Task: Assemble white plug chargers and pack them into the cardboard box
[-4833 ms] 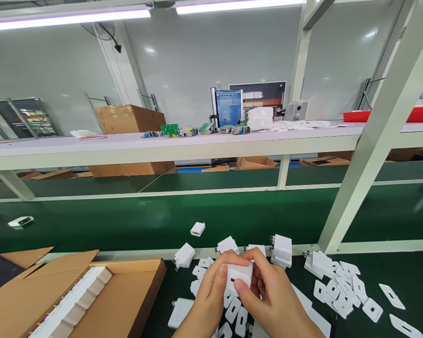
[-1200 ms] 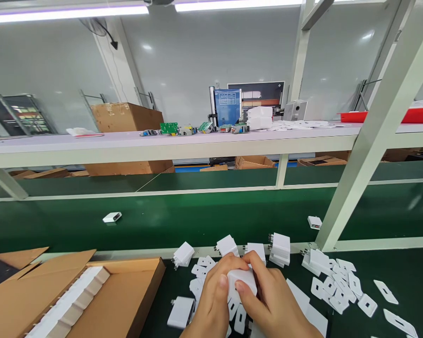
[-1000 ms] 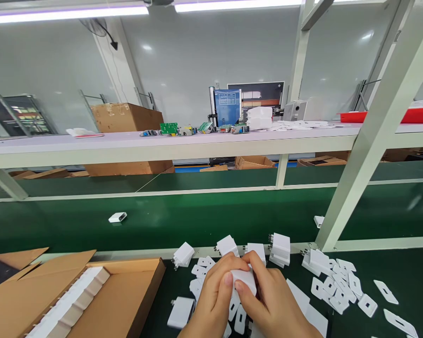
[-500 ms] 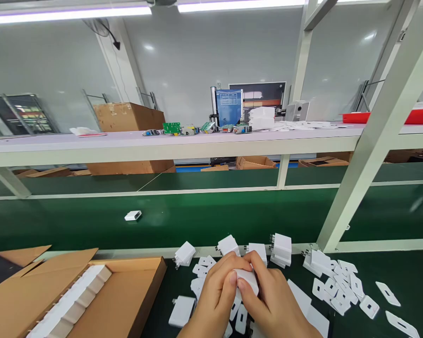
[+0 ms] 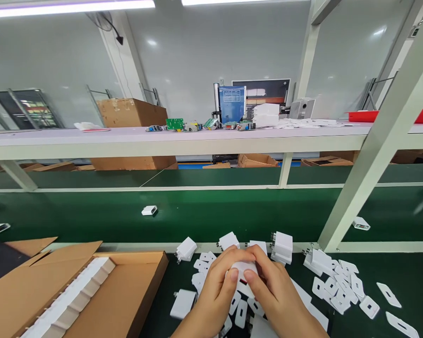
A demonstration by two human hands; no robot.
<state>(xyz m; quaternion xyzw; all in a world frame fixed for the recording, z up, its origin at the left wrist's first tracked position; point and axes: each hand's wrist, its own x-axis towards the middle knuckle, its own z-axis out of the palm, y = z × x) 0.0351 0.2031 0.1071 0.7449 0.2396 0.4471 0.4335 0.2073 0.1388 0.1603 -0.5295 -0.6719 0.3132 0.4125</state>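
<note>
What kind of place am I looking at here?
Probably an electronics factory's assembly line: white charger-like units with metal prongs lie on the workbench, a long green strip that looks like a conveyor belt runs behind them, and a green circuit board sits on the shelf.

White charger (image 5: pixel 242 269), red-marked, between fingers (image 5: pixel 256 284)

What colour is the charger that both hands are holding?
The charger is white, seen best in the head view.
</note>
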